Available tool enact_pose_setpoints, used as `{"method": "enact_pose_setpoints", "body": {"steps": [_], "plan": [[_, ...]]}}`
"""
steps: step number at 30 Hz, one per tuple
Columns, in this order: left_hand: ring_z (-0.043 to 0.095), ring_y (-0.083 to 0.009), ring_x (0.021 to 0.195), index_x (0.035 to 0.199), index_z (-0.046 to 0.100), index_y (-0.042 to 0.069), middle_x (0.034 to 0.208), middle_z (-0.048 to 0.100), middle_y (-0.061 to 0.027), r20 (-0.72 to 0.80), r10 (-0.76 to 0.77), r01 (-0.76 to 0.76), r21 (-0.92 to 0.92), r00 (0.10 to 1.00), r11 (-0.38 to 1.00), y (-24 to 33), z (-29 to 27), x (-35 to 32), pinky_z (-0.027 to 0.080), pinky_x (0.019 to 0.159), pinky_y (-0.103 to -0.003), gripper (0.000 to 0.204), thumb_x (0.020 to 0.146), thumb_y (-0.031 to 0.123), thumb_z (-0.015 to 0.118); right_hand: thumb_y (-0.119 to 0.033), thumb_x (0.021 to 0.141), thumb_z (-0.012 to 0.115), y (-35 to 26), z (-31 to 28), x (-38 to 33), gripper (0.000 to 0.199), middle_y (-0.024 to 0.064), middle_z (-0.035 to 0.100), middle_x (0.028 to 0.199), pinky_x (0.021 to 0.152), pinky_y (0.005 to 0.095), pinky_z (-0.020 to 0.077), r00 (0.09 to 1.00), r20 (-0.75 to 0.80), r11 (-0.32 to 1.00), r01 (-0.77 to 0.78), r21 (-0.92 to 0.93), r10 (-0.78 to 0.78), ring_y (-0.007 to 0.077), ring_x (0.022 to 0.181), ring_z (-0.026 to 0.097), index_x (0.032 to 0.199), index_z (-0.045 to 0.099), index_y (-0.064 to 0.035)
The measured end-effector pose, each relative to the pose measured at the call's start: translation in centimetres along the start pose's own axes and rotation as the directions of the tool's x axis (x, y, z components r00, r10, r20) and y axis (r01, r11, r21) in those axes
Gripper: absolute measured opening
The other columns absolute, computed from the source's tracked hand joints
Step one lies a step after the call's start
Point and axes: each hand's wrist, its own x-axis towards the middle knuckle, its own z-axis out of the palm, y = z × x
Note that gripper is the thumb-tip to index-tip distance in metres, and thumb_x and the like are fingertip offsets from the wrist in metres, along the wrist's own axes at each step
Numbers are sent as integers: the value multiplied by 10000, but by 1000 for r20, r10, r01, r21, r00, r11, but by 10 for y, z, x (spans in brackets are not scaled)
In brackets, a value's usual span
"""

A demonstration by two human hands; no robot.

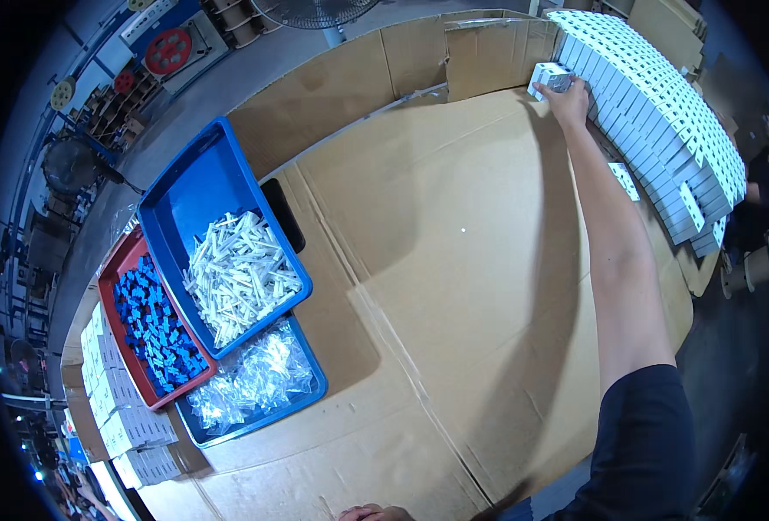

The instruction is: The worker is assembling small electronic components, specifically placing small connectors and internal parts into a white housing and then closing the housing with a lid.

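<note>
My right hand is stretched far out across the cardboard-covered table and grips a small white box at the left end of a long stacked wall of small white boxes along the far right side. Only the knuckles of my left hand show at the bottom edge, resting by the table's front; whether it holds anything is hidden.
At the left stand a blue bin of white plastic parts, a red bin of blue parts and a blue bin of clear bags. Flat white cartons lie beside them. A black phone lies behind the blue bin. One loose white box lies near the stack.
</note>
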Motion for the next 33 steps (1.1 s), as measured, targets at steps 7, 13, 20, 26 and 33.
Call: {"method": "enact_pose_setpoints", "body": {"steps": [7, 13, 20, 26, 33], "plan": [[663, -342, 988, 1032, 689, 65, 1074, 698, -144, 12, 35, -35, -22, 999, 999, -5, -1, -1, 483, 924, -472, 130, 913, 116, 700, -364, 797, 870, -5, -43, -16, 879, 295, 573, 1354, 1114, 470, 467, 995, -5, 988, 100, -120, -102, 445, 1293, 569, 1471, 459, 23], [654, -361, 1013, 1043, 689, 48, 1095, 686, -158, -11, 60, -60, -44, 998, 997, -8, -1, -5, 514, 924, -470, 130, 916, 64, 672, -303, 892, 720, 17, -162, -46, 479, 227, 700, 1227, 1026, 461, 516, 905, 408, 871, 295, -392, -124, 385, 1211, 650, 1297, 671, -53], [622, -380, 1078, 1069, 679, 34, 1139, 657, -177, 7, 46, -45, -101, 999, 994, -5, -5, -5, 508, 953, -495, 176, 896, 9, 658, -455, 804, 822, 62, -230, -104, 670, 258, 714, 1204, 1015, 458, 521, 845, 529, 914, 148, -378, 82, 392, 1166, 678, 1297, 661, -31], [621, -381, 1076, 1096, 669, 30, 1137, 660, -175, -10, 37, -38, -122, 999, 992, 2, -7, 0, 499, 952, -499, 204, 897, -4, 642, -403, 730, 867, 60, -215, -113, 786, 268, 627, 1297, 1035, 458, 510, 921, 379, 936, 203, -287, -83, 411, 1215, 617, 1363, 593, -27], [623, -378, 1065, 1095, 664, 26, 1130, 665, -178, -14, 34, -36, -127, 999, 991, 1, -5, -3, 495, 949, -499, 187, 914, -8, 631, -437, 804, 835, 26, -183, -78, 691, 225, 645, 1187, 881, 411, 577, 947, 111, 951, 306, -41, -300, 329, 1078, 677, 1284, 621, 12]]}}
